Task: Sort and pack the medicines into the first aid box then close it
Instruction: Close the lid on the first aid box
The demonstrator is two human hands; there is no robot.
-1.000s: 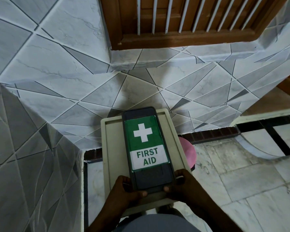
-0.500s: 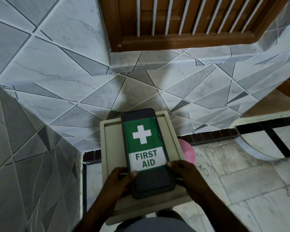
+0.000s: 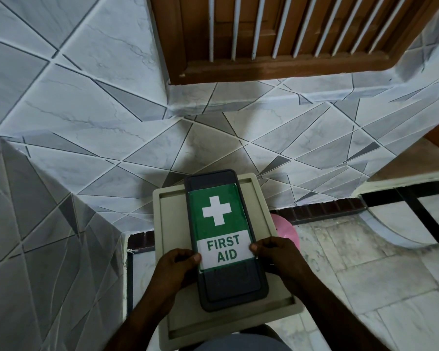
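Lying flat on one beige tray point(image 3: 173, 224) is one first aid box point(image 3: 218, 216), dark grey, lid down, with one green and white label facing up. Two hands hold it, one on each long side, near the label's lower end. The left hand point(image 3: 178, 266) has its fingers curled against the box's left edge, thumb tip on the label's border. The right hand point(image 3: 280, 258) grips the right edge the same way, fingers bent together, thumb tip touching the label's side. The tray's far end points toward the tiled wall point(image 3: 112, 122). One pink basin point(image 3: 288, 231) shows on the floor beside the tray's right rim, partly hidden by it. One wooden window frame point(image 3: 238, 70) sits above.
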